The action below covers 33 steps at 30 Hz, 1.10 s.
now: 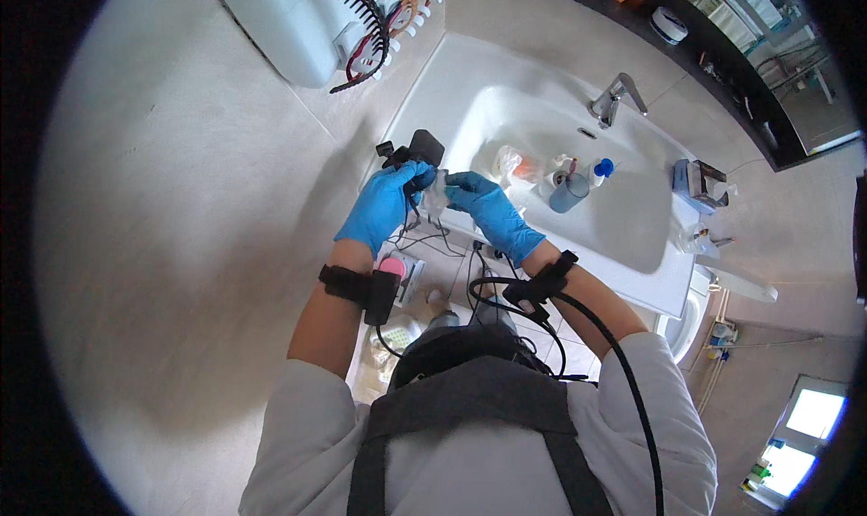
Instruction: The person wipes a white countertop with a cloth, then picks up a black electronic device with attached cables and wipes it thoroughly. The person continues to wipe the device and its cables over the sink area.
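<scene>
Both hands wear blue rubber gloves and meet over the left rim of the white ceramic washbasin (632, 245). The left hand (384, 204) is closed around a small black plastic device (424, 146) with a thin cable – the right hand (488, 204) pinches a crumpled clear plastic wrapper (435, 195), which sits between the two hands, touching both.

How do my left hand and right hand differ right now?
The left hand grips a black device and is curled; the right hand pinches a clear crumpled wrapper, fingers stretched. The left hand sits beside the sink, the right hand over its rim. Both wear blue gloves and black wrist straps.
</scene>
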### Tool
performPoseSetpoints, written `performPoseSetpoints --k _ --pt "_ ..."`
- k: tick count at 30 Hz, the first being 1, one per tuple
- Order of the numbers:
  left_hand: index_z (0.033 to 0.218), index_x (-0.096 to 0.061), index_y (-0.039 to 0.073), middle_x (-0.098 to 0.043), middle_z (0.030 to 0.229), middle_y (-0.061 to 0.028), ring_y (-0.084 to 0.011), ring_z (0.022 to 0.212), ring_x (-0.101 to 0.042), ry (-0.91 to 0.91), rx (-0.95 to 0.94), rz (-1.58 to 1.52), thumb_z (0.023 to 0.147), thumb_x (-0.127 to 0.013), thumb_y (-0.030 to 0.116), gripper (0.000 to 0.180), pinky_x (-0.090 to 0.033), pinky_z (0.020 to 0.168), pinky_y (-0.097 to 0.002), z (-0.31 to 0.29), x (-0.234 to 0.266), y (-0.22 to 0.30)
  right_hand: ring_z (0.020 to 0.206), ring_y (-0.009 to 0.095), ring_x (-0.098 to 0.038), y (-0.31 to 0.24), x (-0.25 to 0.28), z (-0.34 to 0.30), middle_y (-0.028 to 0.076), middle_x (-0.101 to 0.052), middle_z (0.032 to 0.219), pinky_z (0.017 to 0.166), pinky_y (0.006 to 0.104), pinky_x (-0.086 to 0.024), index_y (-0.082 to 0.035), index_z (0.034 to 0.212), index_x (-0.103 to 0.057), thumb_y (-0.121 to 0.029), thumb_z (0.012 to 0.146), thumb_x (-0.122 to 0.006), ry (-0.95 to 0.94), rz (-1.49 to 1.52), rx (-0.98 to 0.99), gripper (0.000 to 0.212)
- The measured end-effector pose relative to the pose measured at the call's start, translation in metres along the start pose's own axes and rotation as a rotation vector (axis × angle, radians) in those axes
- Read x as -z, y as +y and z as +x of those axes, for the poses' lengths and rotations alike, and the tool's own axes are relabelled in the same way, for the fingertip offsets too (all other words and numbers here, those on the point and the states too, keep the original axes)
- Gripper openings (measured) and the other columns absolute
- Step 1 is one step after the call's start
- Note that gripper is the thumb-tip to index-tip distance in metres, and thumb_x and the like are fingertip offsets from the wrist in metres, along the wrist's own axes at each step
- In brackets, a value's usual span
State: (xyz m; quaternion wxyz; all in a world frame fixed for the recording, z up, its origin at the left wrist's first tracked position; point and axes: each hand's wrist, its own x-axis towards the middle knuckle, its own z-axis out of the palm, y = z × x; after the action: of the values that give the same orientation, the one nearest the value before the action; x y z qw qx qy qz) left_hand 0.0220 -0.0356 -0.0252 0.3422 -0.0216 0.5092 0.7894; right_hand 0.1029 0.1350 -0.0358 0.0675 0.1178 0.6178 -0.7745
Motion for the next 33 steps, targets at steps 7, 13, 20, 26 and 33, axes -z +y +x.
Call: performPoseSetpoints --k 7,13,20,26,33 --pt "0.108 -0.059 -0.003 -0.063 0.098 -0.0078 -0.0139 0.09 -0.059 -0.072 -0.073 -0.006 0.089 -0.056 0.017 0.028 -0.046 0.083 -0.0272 -0.027 -0.025 0.011 0.093 0.022 -0.061 -0.019 -0.026 -0.018 0.018 -0.063 0.099 0.082 0.0316 -0.046 0.002 0.116 -0.054 -0.033 0.08 -0.067 -0.054 -0.452 0.115 0.051" --pt "0.102 -0.062 0.0 -0.065 0.093 -0.0053 -0.0113 0.081 -0.059 -0.004 -0.159 0.218 0.086 -0.062 0.019 0.026 -0.045 0.069 -0.0218 -0.066 -0.052 0.027 0.076 0.022 -0.063 -0.035 -0.011 -0.035 0.016 -0.064 0.087 0.07 0.0324 -0.049 -0.002 0.109 -0.056 -0.024 0.082 -0.063 -0.109 -0.722 0.267 0.036" --pt "0.098 -0.064 0.002 -0.066 0.086 -0.0033 -0.0076 0.071 -0.057 0.059 -0.212 0.178 0.084 -0.065 0.02 0.023 -0.043 0.06 -0.0193 -0.097 -0.086 0.024 0.078 0.011 -0.057 -0.068 0.029 -0.058 0.008 -0.063 0.097 0.071 0.0246 -0.048 -0.004 0.114 -0.054 -0.019 0.091 -0.053 -0.392 -0.516 0.149 0.027" --pt "0.101 -0.067 0.007 -0.063 0.082 0.0003 -0.0063 0.068 -0.049 0.233 -0.294 0.434 0.082 -0.066 0.03 0.03 -0.039 0.062 -0.0204 -0.124 -0.122 0.017 0.07 0.013 -0.057 -0.09 0.027 -0.083 0.01 -0.061 0.086 0.069 0.0284 -0.049 0.001 0.107 -0.056 -0.023 0.088 -0.055 -0.481 -0.405 0.161 0.031" --pt "0.092 -0.067 0.008 -0.064 0.076 0.0013 -0.0045 0.067 -0.054 0.365 -0.5 0.41 0.08 -0.067 0.026 0.022 -0.035 0.058 -0.0189 -0.169 -0.155 0.02 0.07 0.014 -0.06 -0.08 0.029 -0.096 0.009 -0.064 0.085 0.067 0.0261 -0.048 0.001 0.106 -0.057 -0.021 0.087 -0.057 -0.568 -0.525 0.169 0.029"
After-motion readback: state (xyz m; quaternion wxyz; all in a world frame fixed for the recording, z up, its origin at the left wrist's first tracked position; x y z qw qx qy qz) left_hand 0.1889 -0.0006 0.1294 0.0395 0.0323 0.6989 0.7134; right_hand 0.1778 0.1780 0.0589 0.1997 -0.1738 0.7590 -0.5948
